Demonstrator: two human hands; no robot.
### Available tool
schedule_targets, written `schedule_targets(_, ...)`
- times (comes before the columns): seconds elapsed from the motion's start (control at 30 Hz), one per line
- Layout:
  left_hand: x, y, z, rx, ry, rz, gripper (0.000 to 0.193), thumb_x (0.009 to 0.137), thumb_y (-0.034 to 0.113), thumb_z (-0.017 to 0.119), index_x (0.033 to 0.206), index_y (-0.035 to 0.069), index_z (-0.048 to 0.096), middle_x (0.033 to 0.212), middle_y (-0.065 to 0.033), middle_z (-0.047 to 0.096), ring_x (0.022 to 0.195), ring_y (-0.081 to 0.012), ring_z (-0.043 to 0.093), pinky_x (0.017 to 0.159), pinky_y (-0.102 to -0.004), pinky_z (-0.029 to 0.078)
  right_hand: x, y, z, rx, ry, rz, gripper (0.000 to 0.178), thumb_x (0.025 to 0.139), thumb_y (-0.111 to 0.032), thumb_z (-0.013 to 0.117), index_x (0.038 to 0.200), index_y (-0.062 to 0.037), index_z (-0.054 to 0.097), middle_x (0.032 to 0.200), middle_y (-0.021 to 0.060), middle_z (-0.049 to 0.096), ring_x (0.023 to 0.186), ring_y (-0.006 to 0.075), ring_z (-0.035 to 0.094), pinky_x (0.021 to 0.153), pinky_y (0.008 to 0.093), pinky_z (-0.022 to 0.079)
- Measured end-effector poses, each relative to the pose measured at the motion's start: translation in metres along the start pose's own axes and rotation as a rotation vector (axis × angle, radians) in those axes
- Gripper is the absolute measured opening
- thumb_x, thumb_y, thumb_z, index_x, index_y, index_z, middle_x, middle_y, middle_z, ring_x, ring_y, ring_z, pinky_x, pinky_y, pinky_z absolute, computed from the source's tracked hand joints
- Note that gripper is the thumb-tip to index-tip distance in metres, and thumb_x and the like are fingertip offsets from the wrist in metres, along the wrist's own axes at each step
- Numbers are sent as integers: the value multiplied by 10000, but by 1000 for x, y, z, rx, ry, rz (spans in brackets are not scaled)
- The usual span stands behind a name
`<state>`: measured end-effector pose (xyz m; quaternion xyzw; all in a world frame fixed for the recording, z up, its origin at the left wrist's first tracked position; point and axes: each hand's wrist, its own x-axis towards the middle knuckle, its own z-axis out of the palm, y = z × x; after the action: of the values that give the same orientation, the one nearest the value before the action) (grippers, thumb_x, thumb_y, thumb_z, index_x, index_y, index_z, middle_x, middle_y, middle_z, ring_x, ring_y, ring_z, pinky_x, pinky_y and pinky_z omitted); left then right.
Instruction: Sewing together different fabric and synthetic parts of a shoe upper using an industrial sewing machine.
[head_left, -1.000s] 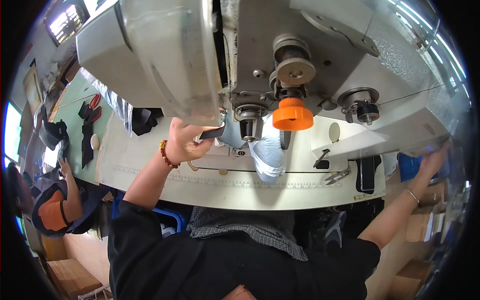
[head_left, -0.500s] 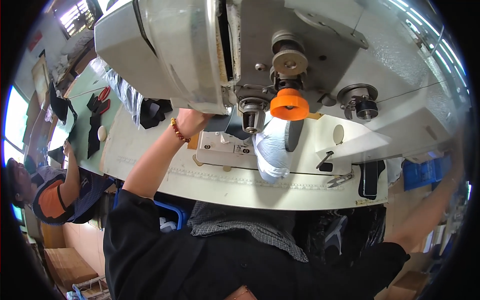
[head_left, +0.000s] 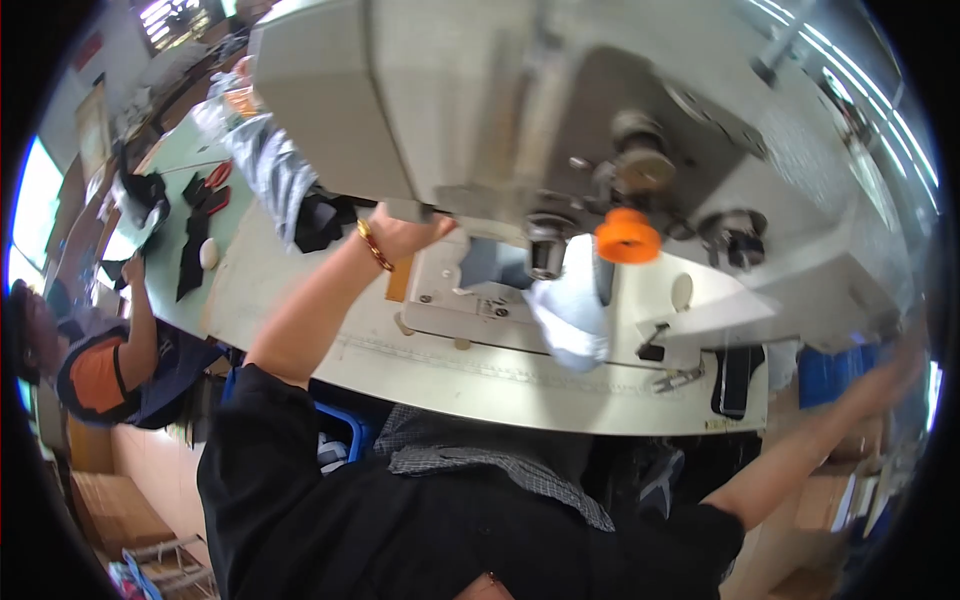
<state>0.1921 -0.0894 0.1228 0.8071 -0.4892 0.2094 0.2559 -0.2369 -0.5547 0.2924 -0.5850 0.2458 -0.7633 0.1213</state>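
Note:
A large pale sewing machine point(head_left: 330, 100) fills the upper middle, blurred by motion. My left hand point(head_left: 408, 234), with a bead bracelet at the wrist, is at the lower edge of the machine's head; the head hides most of its fingers. Grey pieces of material point(head_left: 485, 265) lie on the machine bed just right of that hand. My right arm stretches out to the far right, where my right hand point(head_left: 908, 352) is smeared at the machine's right end. A white-wrapped bundle point(head_left: 572, 325) sits under the machine arm, beneath an orange cap point(head_left: 628, 236).
On the pale table point(head_left: 480, 400) lie thread snips point(head_left: 680, 379) and a black phone-like thing point(head_left: 737, 382). Black pieces point(head_left: 192, 258) and red-handled scissors point(head_left: 218, 175) lie on a green table at left, where a co-worker point(head_left: 100, 370) sits. A blue bin point(head_left: 350, 430) stands below.
The view has shifted, so the machine appears farther right and larger. My left hand has moved slightly out from behind the machine head, and more of the grey material shows.

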Motion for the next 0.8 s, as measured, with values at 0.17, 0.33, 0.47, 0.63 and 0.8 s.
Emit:
schedule_targets(0.17, -47, 54, -42, 581, 189, -41, 170, 808, 196, 628, 962, 126, 650, 844, -43, 595, 760, -220, 618, 649, -348, 489, -203, -52, -41, 121, -898, -524, 185, 960, -73, 524, 1014, 60, 641, 921, 143, 624, 828, 223, 598, 767, 363, 488)
schedule_targets(0.33, -87, 129, -68, 324, 16, -219, 521, 869, 277, 671, 1351, 127, 541, 832, -47, 571, 769, -197, 600, 599, -324, 478, -290, -65, -40, -296, -1208, -418, 381, 870, -218, 677, 1214, -56, 660, 981, 167, 653, 892, 367, 619, 805, 472, 475)
schedule_targets(0.47, -88, 131, -75, -152, 38, -115, 475, 849, 277, 718, 1266, 99, 577, 858, -64, 563, 820, -253, 594, 660, -354, 487, -297, -50, -42, -426, -1187, -502, 341, 989, -199, 559, 1290, -55, 627, 1129, 222, 622, 979, 405, 600, 884, 489, 463)
schedule_targets(0.63, -60, 89, -57, -85, 245, 52, 504, 829, 293, 741, 1252, 80, 568, 1151, -109, 559, 1132, -296, 514, 995, -423, 403, -296, -33, -47, -421, -1298, -489, 341, 1018, -218, 522, 1302, -58, 622, 1141, 222, 638, 1057, 400, 601, 930, 463, 475)
schedule_targets(0.8, -64, 93, -40, -364, 3, -233, 481, 829, 224, 748, 1258, 99, 570, 1195, -117, 559, 1102, -301, 525, 928, -408, 448, -288, -35, -47, -480, -1213, -527, 289, 960, -103, 513, 1187, -34, 677, 1091, 175, 660, 1092, 384, 597, 975, 453, 468)
